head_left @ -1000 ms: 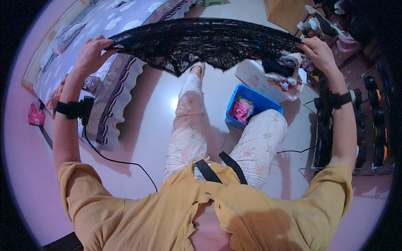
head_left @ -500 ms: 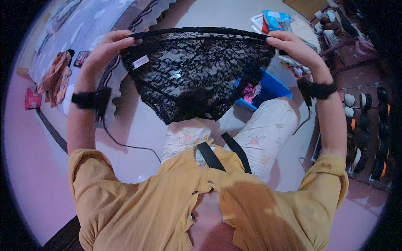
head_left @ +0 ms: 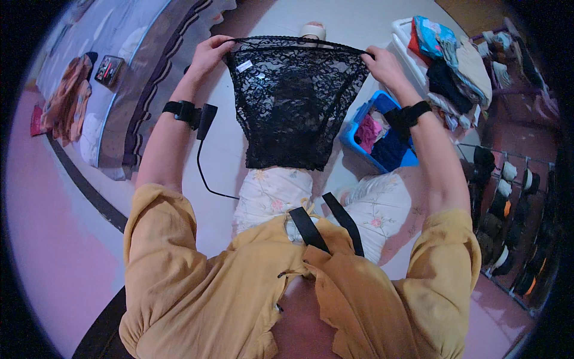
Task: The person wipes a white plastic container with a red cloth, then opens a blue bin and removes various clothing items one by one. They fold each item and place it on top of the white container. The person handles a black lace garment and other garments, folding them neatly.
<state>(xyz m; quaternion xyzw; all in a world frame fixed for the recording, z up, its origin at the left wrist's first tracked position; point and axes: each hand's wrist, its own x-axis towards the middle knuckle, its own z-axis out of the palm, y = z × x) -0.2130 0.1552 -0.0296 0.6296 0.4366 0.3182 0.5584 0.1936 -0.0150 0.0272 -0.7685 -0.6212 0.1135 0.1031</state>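
Black lace panties (head_left: pixel 287 102) hang spread out in front of me, held up by the two ends of the waistband. My left hand (head_left: pixel 210 55) pinches the left end, close to a small white label (head_left: pixel 244 66) sewn inside. The right end is gripped by my right hand (head_left: pixel 382 64), its thumb and fingers closed on the edge. See-through lace shows at the sides, with a denser dark panel down the middle. The lower edge hangs just above my knee in white flowered trousers (head_left: pixel 275 190).
Below my right forearm stands a blue bin (head_left: pixel 353 134) with pink and dark clothes inside. Behind it a white basket (head_left: pixel 402 30) carries folded clothes (head_left: pixel 448 72). At right is a shoe rack (head_left: pixel 508 221). A bed (head_left: pixel 128 48) with brown clothing (head_left: pixel 69 99) lies left.
Both hands have come closer together, so the waistband is less stretched and the panties hang narrower. My left hand shifted right and slightly up. More of the blue bin shows.
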